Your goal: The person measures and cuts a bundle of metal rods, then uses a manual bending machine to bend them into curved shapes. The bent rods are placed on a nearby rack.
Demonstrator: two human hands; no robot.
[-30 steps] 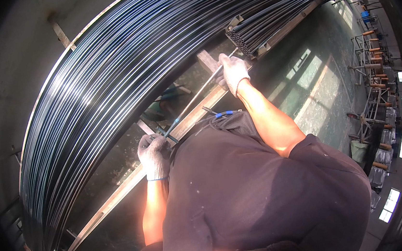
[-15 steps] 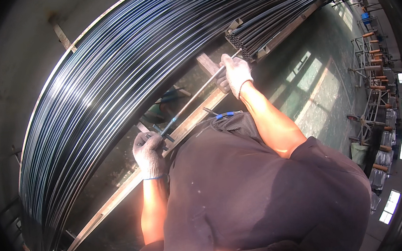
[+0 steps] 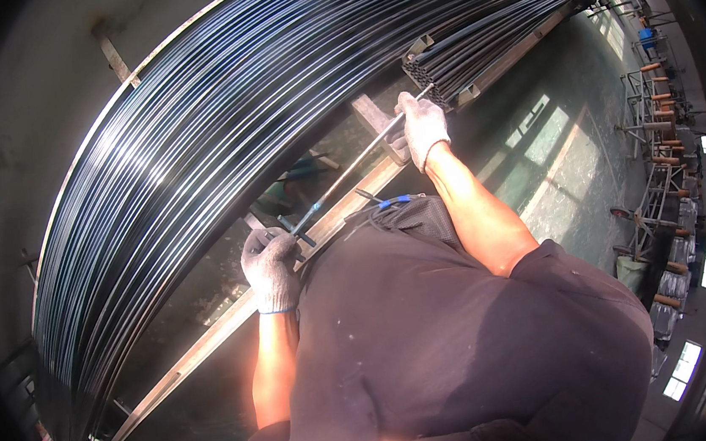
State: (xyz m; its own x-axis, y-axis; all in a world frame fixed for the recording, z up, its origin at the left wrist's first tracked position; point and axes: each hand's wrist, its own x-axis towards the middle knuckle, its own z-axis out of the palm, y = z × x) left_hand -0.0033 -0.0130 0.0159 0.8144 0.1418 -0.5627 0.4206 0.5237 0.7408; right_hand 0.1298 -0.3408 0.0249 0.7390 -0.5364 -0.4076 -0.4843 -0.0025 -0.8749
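A thin metal rod (image 3: 351,170) slants between my two gloved hands, with a short dark crossbar (image 3: 307,239) and a bluish section near its lower end. My left hand (image 3: 270,261), in a grey-white knit glove, is closed around that lower end beside the crossbar; its fingertips are partly hidden. Higher up, my right hand (image 3: 424,127), also gloved, is wrapped around the rod. The rod's far tip pokes out past the right hand, close to the open ends of a pipe bundle (image 3: 422,73). Whether the tip touches a pipe I cannot tell.
Many long dark pipes (image 3: 193,151) lie on a rack across the left and top. A long metal beam (image 3: 188,364) runs in front of my body, with a bracket (image 3: 376,120) near my right hand. Frames with orange-brown rollers (image 3: 667,160) stand along the right.
The view has shifted slightly. My left hand has turned a little and sits closer to the crossbar. The right hand keeps its grip on the rod.
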